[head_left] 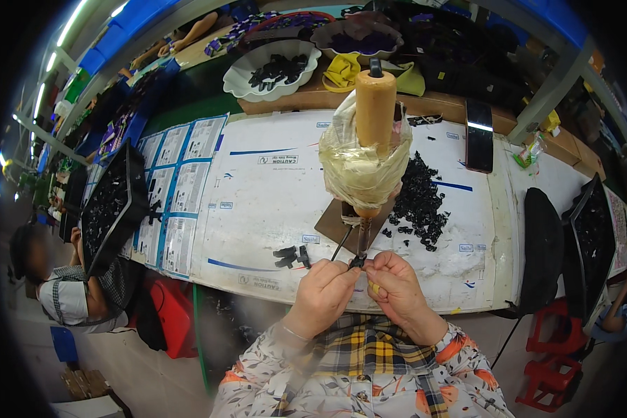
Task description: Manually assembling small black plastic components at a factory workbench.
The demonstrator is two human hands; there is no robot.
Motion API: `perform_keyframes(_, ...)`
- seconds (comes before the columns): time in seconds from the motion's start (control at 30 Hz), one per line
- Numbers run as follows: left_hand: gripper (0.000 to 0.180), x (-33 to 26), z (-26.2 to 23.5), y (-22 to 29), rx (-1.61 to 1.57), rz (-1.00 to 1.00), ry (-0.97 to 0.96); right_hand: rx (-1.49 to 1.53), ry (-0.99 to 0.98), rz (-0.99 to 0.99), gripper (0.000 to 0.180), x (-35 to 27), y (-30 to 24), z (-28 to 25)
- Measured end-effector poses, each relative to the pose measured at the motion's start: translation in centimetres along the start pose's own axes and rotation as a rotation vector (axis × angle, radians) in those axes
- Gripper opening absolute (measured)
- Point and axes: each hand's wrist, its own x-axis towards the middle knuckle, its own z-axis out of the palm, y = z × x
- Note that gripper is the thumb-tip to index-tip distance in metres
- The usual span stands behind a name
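My left hand [325,289] and my right hand [396,282] meet just above the table's near edge, both pinching a small black plastic part [359,262] between the fingertips. A thin dark strand runs up from the part toward a tall tan spool [375,104] wrapped in clear film, which stands on a brown board [331,226]. A pile of small black parts [419,198] lies to the right of the spool. Three finished-looking black pieces [291,256] lie left of my hands.
The white table [258,188] carries printed sheets [181,181] at its left and a dark phone [479,134] at the back right. Bowls with black parts [275,70] sit behind. Black trays [111,202] lean at both sides. Another person [63,285] sits lower left. Red stools [557,355] stand lower right.
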Motion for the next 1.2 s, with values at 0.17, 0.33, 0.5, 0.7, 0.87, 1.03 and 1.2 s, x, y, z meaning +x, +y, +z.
perform_keyframes(0.17,0.022,-1.0,-0.2,-0.3,-0.048,-0.056,0.027,-0.039,0.022,0.057,0.010,-0.4,0.2,-0.2)
perform_keyframes(0.33,0.009,-4.2,-1.8,-1.7,-0.751,-0.680,0.240,0.001,0.086,0.167,0.010,-1.5,0.6,-0.6)
perform_keyframes(0.5,0.007,-4.9,-5.4,-3.4,-1.109,-0.868,0.503,-0.020,0.139,0.176,0.011,-2.3,0.4,0.2)
perform_keyframes(0.7,0.014,-5.9,-5.6,-4.6,-0.196,-0.786,0.199,-0.085,0.017,0.269,0.010,-2.4,0.8,-0.2)
perform_keyframes(0.87,0.018,-4.9,-4.8,-4.6,0.244,-0.548,0.030,-0.077,0.036,0.249,0.010,-2.9,0.9,-0.1)
perform_keyframes(1.03,0.018,-6.1,-4.8,-4.3,0.230,-0.555,-0.025,-0.037,0.037,0.204,0.014,-3.2,1.1,-0.4)
perform_keyframes(1.2,0.011,-6.7,-4.8,-3.6,-0.110,-0.671,0.027,-0.006,0.013,0.217,0.016,-3.0,1.4,-1.0)
